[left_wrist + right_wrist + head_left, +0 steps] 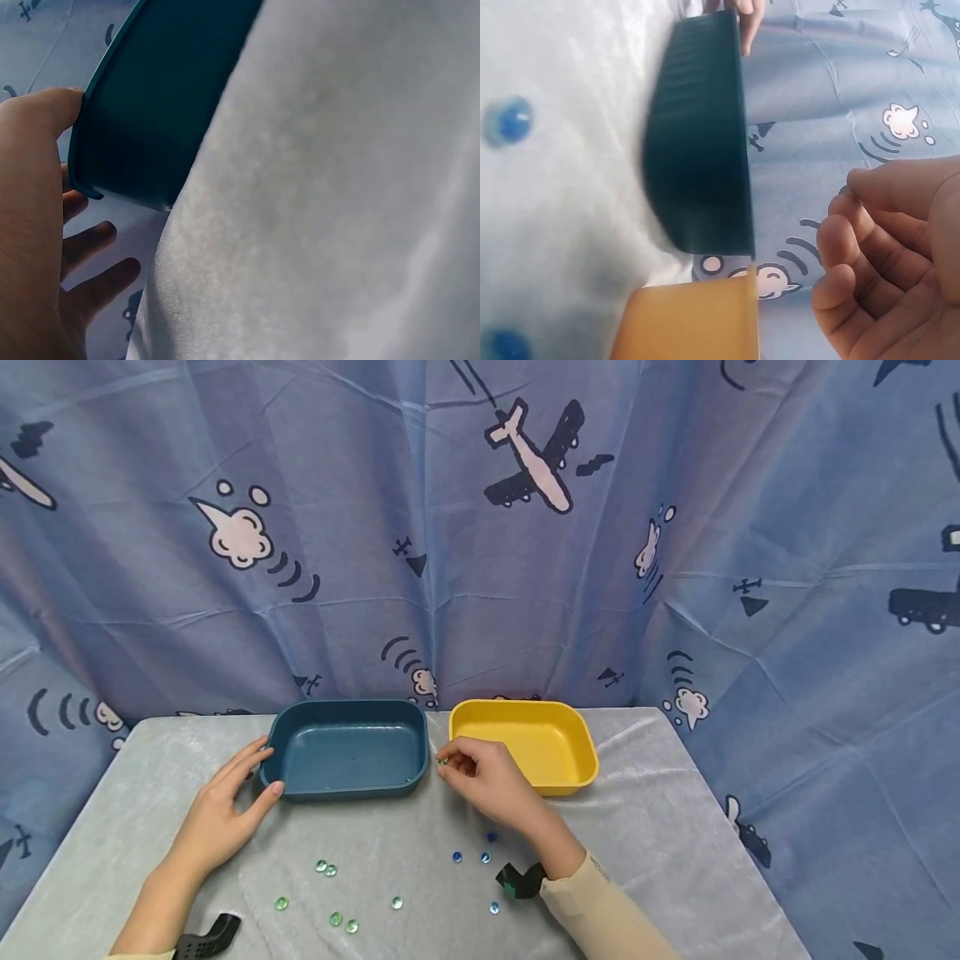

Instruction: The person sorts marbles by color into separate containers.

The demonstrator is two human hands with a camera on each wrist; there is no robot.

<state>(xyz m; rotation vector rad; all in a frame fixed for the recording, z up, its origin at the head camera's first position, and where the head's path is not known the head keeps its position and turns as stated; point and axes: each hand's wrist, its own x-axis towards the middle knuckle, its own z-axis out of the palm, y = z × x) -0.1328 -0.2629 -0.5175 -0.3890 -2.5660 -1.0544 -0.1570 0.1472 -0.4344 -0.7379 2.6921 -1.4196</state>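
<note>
In the head view my right hand [495, 779] pinches a small greenish glass bead [442, 763] between thumb and forefinger. It is above the gap between the teal tub [352, 794] and the yellow tub [577, 752]. The right wrist view shows only a sliver of the bead [845, 190] at the fingertips. My left hand [217, 818] rests against the left end of the teal tub, thumb at its rim and fingers spread, fairly straight. Green glass beads [336, 918] lie scattered in front of the teal tub. Several blue glass beads [485, 857] lie below my right hand.
Both tubs stand side by side at the back of a table with a pale grey cloth [637, 835]. A blue curtain [360, 527] printed with planes hangs right behind them. Each wrist wears a black strap mount [207, 937].
</note>
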